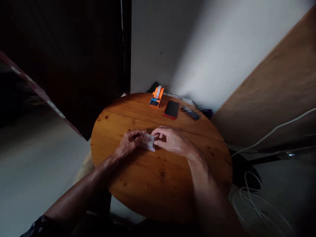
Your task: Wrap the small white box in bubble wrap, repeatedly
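A small whitish packet with faint printing is held low over the middle of the round wooden table. I cannot make out what kind of packet it is. My left hand pinches its left end, thumb on top and fingers curled behind. On the other side, my right hand is bent around the packet's right edge, the index fingertip by the upper corner and the thumb a little lower. The right hand's other fingers are curled in.
The wooden table bears an orange tape dispenser, a red-edged phone and a blurred dark object near its far edge. Behind stands a white wall. White cable lies coiled at right.
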A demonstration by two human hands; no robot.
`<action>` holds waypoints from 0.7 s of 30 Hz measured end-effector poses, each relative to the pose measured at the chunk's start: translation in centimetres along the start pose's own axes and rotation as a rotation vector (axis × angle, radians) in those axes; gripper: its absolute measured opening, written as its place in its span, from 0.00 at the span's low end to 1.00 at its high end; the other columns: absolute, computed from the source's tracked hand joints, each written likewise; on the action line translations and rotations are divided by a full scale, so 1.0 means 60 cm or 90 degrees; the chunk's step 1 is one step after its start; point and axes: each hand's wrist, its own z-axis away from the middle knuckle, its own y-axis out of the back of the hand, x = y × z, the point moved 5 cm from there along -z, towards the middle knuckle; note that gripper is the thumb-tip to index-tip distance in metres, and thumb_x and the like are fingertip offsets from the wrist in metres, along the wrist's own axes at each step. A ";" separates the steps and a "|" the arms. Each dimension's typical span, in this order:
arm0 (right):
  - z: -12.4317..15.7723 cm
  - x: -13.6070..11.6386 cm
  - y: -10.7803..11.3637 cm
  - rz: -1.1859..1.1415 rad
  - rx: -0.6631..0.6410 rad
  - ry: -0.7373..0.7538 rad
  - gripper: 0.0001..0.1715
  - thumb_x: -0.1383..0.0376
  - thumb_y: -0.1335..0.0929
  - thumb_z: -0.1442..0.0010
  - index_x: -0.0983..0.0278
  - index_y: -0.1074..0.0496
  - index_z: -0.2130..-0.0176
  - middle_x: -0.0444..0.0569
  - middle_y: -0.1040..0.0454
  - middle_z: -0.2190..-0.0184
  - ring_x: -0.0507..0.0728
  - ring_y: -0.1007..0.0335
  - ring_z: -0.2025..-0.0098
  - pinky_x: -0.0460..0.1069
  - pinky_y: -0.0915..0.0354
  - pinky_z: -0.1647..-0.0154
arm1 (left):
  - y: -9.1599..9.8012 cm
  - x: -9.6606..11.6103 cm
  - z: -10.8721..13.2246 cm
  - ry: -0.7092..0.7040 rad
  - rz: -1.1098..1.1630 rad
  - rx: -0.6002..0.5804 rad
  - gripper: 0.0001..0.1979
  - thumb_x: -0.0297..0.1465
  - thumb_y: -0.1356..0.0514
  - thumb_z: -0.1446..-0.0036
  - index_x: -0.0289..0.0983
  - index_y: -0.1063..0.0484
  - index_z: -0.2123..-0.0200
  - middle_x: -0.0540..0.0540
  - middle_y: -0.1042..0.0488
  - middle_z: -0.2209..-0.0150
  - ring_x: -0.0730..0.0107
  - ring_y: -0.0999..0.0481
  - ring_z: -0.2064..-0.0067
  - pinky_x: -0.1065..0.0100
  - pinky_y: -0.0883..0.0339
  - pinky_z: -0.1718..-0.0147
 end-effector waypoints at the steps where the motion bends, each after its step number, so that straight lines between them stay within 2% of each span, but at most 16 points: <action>1: -0.001 -0.004 -0.003 0.021 -0.009 0.012 0.12 0.71 0.29 0.49 0.60 0.25 0.63 0.44 0.24 0.68 0.53 0.30 0.68 0.47 0.39 0.67 | 0.000 0.001 0.000 0.002 0.002 0.003 0.16 0.39 0.35 0.49 0.34 0.22 0.59 0.42 0.20 0.60 0.61 0.23 0.58 0.64 0.31 0.56; 5: -0.005 -0.011 -0.020 0.090 0.004 0.048 0.16 0.67 0.25 0.52 0.61 0.26 0.61 0.46 0.25 0.63 0.56 0.30 0.62 0.49 0.39 0.60 | -0.001 0.003 -0.002 -0.004 -0.041 0.001 0.18 0.38 0.35 0.49 0.34 0.24 0.57 0.43 0.20 0.62 0.63 0.23 0.61 0.66 0.31 0.59; 10: -0.010 -0.007 -0.040 0.117 0.013 0.033 0.11 0.71 0.27 0.48 0.62 0.26 0.62 0.46 0.27 0.64 0.54 0.32 0.65 0.48 0.40 0.62 | -0.001 0.003 -0.005 -0.014 -0.083 -0.004 0.18 0.39 0.35 0.48 0.34 0.25 0.57 0.46 0.22 0.66 0.67 0.25 0.64 0.68 0.32 0.63; 15: -0.012 -0.011 -0.036 0.089 0.008 0.020 0.08 0.71 0.27 0.47 0.62 0.24 0.64 0.46 0.26 0.64 0.53 0.31 0.66 0.48 0.40 0.64 | 0.000 0.001 -0.005 -0.019 -0.080 -0.003 0.17 0.38 0.36 0.47 0.34 0.25 0.56 0.49 0.26 0.70 0.71 0.28 0.68 0.70 0.35 0.66; 19: -0.013 -0.013 -0.035 0.098 0.021 0.063 0.06 0.71 0.30 0.43 0.61 0.22 0.65 0.46 0.24 0.64 0.54 0.29 0.63 0.48 0.41 0.61 | -0.001 0.008 -0.003 -0.011 -0.083 0.001 0.16 0.37 0.37 0.48 0.35 0.25 0.57 0.50 0.28 0.71 0.71 0.30 0.68 0.70 0.35 0.65; 21: -0.014 -0.013 -0.037 0.119 0.027 0.088 0.08 0.71 0.32 0.40 0.61 0.23 0.67 0.46 0.23 0.65 0.53 0.29 0.64 0.48 0.42 0.61 | -0.002 0.013 -0.001 -0.003 -0.085 -0.006 0.16 0.38 0.37 0.48 0.35 0.25 0.58 0.50 0.28 0.70 0.71 0.30 0.67 0.69 0.35 0.64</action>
